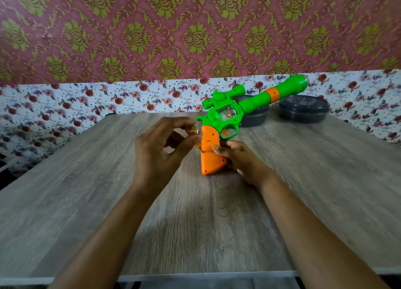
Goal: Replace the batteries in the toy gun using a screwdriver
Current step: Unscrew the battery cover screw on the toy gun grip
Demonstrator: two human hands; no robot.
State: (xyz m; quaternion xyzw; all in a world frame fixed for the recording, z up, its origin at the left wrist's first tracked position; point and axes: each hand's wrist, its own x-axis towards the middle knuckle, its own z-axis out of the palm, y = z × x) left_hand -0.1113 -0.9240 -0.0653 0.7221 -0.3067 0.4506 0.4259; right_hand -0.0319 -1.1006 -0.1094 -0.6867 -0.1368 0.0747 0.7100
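A green toy gun (243,106) with an orange grip (209,152) stands tilted on the wooden table (86,202), barrel pointing up and to the right. My right hand (240,160) grips the orange handle from the right side, thumb on its face. My left hand (160,150) is just left of the grip, its curled fingers pinching a screwdriver with a translucent yellow handle (194,132) against the grip's left edge. The screwdriver's tip is hidden.
Two dark round lidded containers (303,108) sit at the table's back right, one partly behind the gun (253,115). A floral-covered surface runs behind the table, under a patterned wall. The table's near edge lies at the bottom of the view.
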